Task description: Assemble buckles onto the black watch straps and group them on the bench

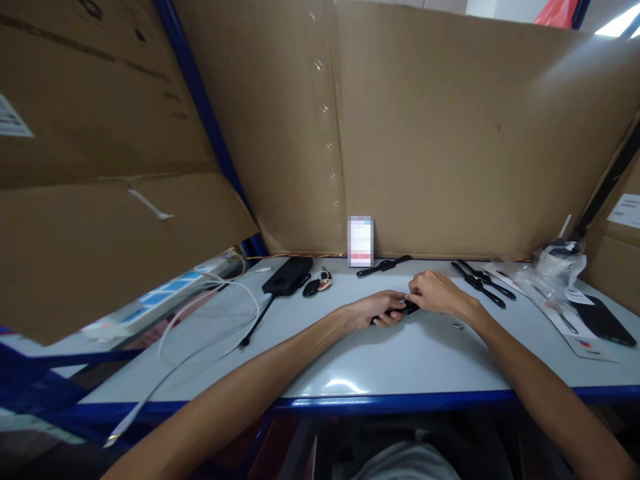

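My left hand (379,311) is closed around a slim black piece (411,307) just above the tabletop. A dark end of it shows below my fingers. My right hand (434,292) pinches at the other end of the same piece, its fingertips close to my left thumb. Most of the piece is hidden by my fingers, so its kind cannot be told. A small metal part (457,327) lies on the table below my right wrist. Behind my hands rests a long black strip with a wider middle (385,265).
Similar black strips (479,285) lie right of my hands. Farther right are clear plastic packaging (543,293) and a dark phone (605,320). A lit screen (361,241) leans on the cardboard wall (450,133). A black box (287,275), keys (317,283) and white cables (173,333) are left.
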`<state>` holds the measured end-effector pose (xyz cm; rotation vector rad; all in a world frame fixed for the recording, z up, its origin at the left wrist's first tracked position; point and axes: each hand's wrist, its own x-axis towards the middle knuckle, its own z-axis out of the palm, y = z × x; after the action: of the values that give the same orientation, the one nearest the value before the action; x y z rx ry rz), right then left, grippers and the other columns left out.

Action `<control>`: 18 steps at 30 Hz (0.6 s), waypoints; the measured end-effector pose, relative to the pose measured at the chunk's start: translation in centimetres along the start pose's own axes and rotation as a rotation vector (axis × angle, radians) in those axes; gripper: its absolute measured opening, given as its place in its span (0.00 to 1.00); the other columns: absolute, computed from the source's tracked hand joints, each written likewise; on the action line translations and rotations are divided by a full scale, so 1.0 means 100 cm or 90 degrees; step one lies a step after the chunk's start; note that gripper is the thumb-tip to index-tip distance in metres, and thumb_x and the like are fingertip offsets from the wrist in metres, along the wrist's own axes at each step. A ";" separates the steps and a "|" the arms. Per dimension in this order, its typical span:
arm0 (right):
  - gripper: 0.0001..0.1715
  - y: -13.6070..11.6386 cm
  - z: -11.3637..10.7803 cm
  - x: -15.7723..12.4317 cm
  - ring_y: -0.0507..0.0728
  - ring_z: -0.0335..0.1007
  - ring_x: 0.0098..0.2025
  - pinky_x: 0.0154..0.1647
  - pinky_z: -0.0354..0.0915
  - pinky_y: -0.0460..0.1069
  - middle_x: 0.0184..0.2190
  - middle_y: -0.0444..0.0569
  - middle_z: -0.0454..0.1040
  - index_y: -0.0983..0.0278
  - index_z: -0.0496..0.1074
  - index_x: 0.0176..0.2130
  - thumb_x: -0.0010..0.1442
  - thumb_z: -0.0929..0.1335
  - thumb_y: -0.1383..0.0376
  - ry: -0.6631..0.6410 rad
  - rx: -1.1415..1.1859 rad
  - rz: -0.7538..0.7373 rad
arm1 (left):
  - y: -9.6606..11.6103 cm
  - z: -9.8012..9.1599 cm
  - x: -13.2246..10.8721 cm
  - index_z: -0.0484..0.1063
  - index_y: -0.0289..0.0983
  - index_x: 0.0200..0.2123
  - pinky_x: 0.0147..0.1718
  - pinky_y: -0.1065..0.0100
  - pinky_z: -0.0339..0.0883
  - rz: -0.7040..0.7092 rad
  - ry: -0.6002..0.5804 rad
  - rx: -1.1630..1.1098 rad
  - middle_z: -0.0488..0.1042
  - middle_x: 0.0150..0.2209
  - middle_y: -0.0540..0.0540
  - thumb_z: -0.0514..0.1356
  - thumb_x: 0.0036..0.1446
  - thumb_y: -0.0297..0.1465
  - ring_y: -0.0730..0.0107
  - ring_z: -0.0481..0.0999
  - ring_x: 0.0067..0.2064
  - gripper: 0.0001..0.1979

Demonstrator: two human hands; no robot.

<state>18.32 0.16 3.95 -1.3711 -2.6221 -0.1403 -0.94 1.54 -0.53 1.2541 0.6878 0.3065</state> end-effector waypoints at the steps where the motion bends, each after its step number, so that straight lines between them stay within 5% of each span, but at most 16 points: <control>1: 0.14 -0.002 0.002 0.000 0.54 0.67 0.29 0.28 0.48 0.48 0.29 0.53 0.77 0.64 0.77 0.28 0.62 0.67 0.62 0.000 -0.003 0.003 | 0.000 0.000 0.000 0.61 0.39 0.40 0.14 0.78 0.34 -0.001 0.001 0.001 0.55 0.23 0.57 0.57 0.59 0.31 0.83 0.45 0.16 0.07; 8: 0.17 -0.003 0.006 0.004 0.51 0.61 0.25 0.26 0.46 0.47 0.23 0.48 0.74 0.64 0.75 0.24 0.62 0.65 0.63 0.006 0.079 0.063 | 0.003 0.003 -0.002 0.60 0.39 0.40 0.14 0.77 0.34 -0.003 0.002 0.016 0.55 0.23 0.57 0.57 0.60 0.31 0.83 0.45 0.16 0.06; 12: 0.07 0.009 -0.001 0.005 0.50 0.63 0.27 0.28 0.50 0.45 0.25 0.43 0.74 0.62 0.78 0.35 0.60 0.68 0.64 -0.004 0.164 0.014 | 0.005 0.006 -0.004 0.61 0.39 0.42 0.15 0.77 0.34 -0.004 0.000 0.012 0.54 0.22 0.57 0.56 0.60 0.30 0.82 0.45 0.16 0.07; 18: 0.08 0.016 -0.006 0.004 0.50 0.65 0.29 0.29 0.51 0.44 0.27 0.41 0.75 0.59 0.80 0.38 0.55 0.72 0.65 -0.058 0.180 -0.023 | 0.005 0.005 -0.003 0.61 0.39 0.43 0.15 0.76 0.33 -0.004 -0.004 0.019 0.54 0.22 0.57 0.56 0.60 0.31 0.82 0.45 0.16 0.09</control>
<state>19.54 1.29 4.63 -1.2598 -2.6145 0.2854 -0.76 1.13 0.06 1.2807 0.6928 0.2873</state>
